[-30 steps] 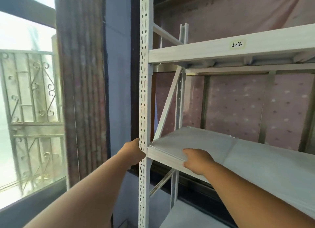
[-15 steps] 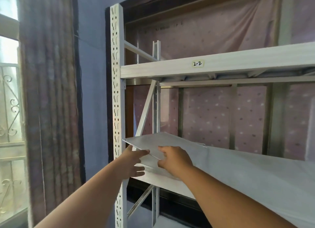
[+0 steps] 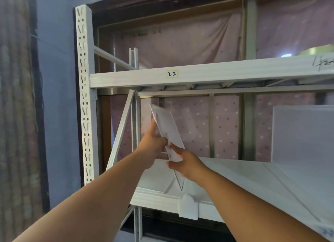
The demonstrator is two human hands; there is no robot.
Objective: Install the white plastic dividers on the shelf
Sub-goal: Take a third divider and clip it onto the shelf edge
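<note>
A white plastic divider (image 3: 167,128) stands nearly upright and tilted, its top leaning left, over the left end of the lower shelf board (image 3: 235,176). My left hand (image 3: 153,144) grips its left edge low down. My right hand (image 3: 184,162) pinches its bottom corner from the right. A second white divider (image 3: 303,133) stands upright on the same shelf at the right. A small white clip (image 3: 188,207) sits on the shelf's front rail (image 3: 155,198) below my hands.
The rack's perforated white front post (image 3: 85,97) rises at the left, with a diagonal brace (image 3: 122,128) behind it. The upper beam (image 3: 207,75) carries a "2-2" label (image 3: 172,74). A curtain (image 3: 16,115) hangs far left; pink cloth covers the wall behind.
The divider went from lying flat on the shelf to lifted and turned nearly upright in both hands. My left hand left the front post. The view shifted right.
</note>
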